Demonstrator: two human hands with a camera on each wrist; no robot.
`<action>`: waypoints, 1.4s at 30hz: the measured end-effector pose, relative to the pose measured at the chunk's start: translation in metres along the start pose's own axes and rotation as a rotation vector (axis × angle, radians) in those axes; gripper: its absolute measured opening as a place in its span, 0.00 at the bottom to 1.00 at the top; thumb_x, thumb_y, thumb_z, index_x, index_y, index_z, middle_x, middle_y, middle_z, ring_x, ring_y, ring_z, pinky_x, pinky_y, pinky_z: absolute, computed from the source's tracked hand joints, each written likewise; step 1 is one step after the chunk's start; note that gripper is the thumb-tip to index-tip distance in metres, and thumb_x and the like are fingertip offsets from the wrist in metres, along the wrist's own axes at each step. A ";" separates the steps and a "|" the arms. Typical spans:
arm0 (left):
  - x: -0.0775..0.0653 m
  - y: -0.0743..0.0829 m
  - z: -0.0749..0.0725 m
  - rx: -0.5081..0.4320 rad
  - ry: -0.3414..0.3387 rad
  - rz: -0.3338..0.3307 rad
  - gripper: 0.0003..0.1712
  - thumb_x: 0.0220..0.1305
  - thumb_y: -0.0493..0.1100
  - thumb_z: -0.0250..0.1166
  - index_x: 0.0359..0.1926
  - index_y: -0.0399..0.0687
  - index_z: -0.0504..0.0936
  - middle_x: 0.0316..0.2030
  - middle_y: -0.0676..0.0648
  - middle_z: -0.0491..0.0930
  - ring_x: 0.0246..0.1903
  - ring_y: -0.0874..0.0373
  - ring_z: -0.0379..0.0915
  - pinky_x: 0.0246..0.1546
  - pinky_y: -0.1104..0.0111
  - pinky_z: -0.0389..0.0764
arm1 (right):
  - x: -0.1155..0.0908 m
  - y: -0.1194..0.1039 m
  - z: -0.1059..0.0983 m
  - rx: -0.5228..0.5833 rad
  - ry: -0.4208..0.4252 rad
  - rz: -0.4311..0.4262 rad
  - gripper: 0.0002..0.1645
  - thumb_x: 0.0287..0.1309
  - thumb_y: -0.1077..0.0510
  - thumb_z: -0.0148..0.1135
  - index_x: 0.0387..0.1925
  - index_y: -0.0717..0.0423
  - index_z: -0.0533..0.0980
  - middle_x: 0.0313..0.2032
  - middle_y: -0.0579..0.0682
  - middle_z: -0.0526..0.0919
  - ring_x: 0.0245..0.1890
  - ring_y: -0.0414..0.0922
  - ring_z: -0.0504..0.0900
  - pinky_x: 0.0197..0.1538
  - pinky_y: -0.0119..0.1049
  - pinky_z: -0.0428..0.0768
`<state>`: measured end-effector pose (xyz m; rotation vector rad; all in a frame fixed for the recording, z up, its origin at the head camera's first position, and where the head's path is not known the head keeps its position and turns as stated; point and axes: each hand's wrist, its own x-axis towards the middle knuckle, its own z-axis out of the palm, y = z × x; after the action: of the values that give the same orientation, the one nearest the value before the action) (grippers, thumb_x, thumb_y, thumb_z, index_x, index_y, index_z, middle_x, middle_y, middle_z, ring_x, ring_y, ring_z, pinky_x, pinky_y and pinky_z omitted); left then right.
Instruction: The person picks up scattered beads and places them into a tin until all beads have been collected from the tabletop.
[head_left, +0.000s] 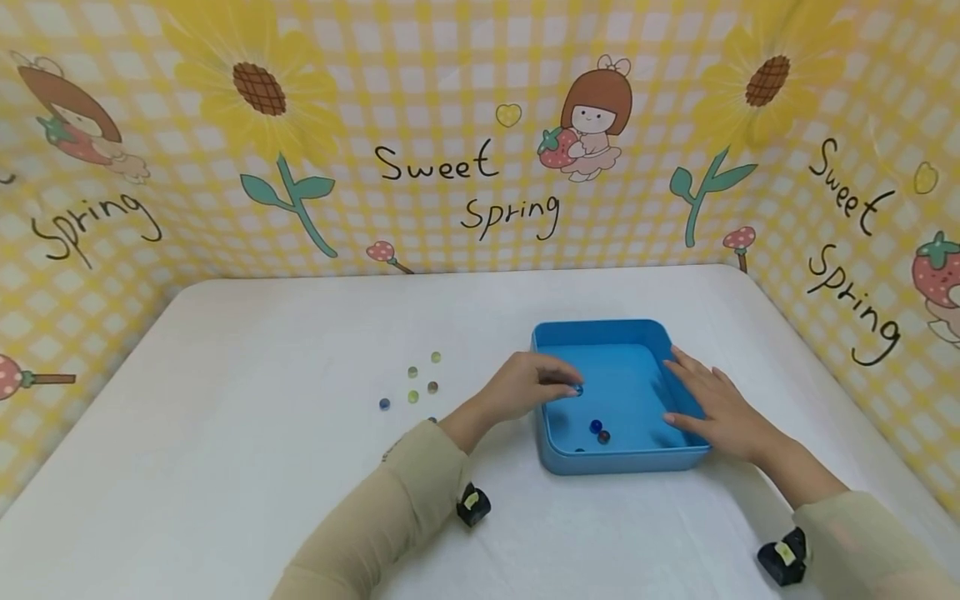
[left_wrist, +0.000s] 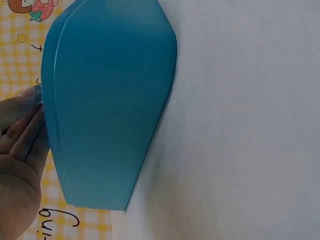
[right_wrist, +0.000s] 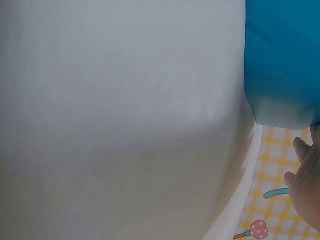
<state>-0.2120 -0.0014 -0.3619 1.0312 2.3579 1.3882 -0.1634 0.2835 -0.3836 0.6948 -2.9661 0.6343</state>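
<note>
Head view: left hand (head_left: 525,386) pinches blue marble (head_left: 578,390) over blue box (head_left: 626,463); right hand (head_left: 726,417), fingers spread, touches box's right rim. More marbles (head_left: 596,427) inside box, others (head_left: 413,397) on counter (head_left: 225,433) leftward.
Left wrist view: marble at thumb tip.
Right wrist view: hand partly shown beside box.

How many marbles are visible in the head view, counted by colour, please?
Greenish marbles: 3
Brown marbles: 2
Blue marbles: 3, one pinched by the left hand
Partly hidden marbles, colour unclear: 2
Total: 10
</note>
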 end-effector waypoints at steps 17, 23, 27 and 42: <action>0.029 0.006 0.018 0.128 -0.116 -0.020 0.11 0.55 0.41 0.59 0.40 0.46 0.80 0.36 0.57 0.78 0.38 0.72 0.70 0.38 0.83 0.69 | 0.001 -0.003 -0.001 0.008 -0.007 0.007 0.41 0.52 0.48 0.55 0.60 0.66 0.52 0.63 0.61 0.45 0.61 0.59 0.44 0.57 0.60 0.40; 0.039 0.011 0.023 0.182 -0.172 0.006 0.11 0.55 0.41 0.60 0.40 0.45 0.80 0.34 0.57 0.78 0.35 0.73 0.71 0.35 0.84 0.70 | 0.001 -0.001 -0.001 0.005 -0.010 0.023 0.42 0.52 0.48 0.55 0.61 0.66 0.51 0.63 0.61 0.45 0.61 0.60 0.44 0.56 0.61 0.40; 0.045 0.009 0.027 0.229 -0.216 0.039 0.11 0.54 0.40 0.60 0.40 0.45 0.80 0.35 0.56 0.79 0.34 0.73 0.71 0.34 0.85 0.69 | 0.001 -0.001 -0.001 0.003 -0.015 0.029 0.42 0.52 0.48 0.55 0.61 0.66 0.51 0.63 0.61 0.44 0.61 0.60 0.44 0.56 0.61 0.39; 0.043 0.009 0.038 0.466 -0.247 -0.028 0.11 0.57 0.40 0.58 0.41 0.50 0.80 0.38 0.57 0.78 0.39 0.70 0.69 0.40 0.81 0.69 | 0.001 -0.001 0.001 -0.003 -0.005 0.010 0.42 0.53 0.48 0.55 0.61 0.66 0.50 0.63 0.61 0.45 0.61 0.60 0.44 0.56 0.60 0.40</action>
<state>-0.2202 0.0554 -0.3681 1.1921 2.5416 0.6588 -0.1634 0.2817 -0.3836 0.6828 -2.9765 0.6288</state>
